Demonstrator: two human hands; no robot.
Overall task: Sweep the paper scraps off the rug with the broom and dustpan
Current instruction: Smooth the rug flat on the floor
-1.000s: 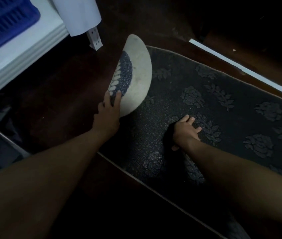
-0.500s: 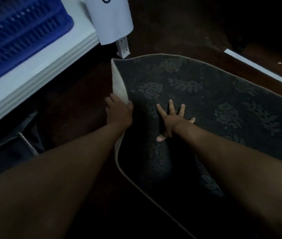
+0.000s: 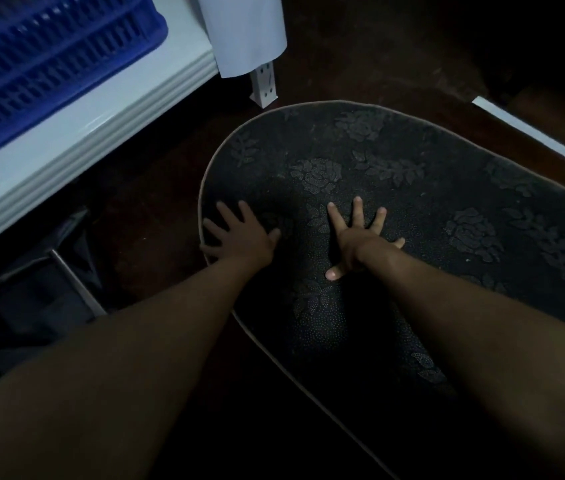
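Note:
A dark oval rug (image 3: 412,202) with a raised rose pattern and a pale edge lies flat on the dark floor. My left hand (image 3: 239,233) presses flat on the rug's left end, fingers spread near the border. Beside it, my right hand (image 3: 360,237) lies flat on the rug with fingers fanned wide. No broom, dustpan or paper scraps show on the rug in this dim view.
A white ledge (image 3: 77,133) carrying a blue plastic crate (image 3: 42,64) stands at the upper left, with a white sheet (image 3: 243,32) hanging over a white bracket (image 3: 264,86). A white strip (image 3: 533,136) runs along the floor right. Dark items (image 3: 42,289) sit left.
My left hand has laid the folded-over rug end down, so the pale underside no longer shows. Both hands now press flat on the rug. The view shifted right and down.

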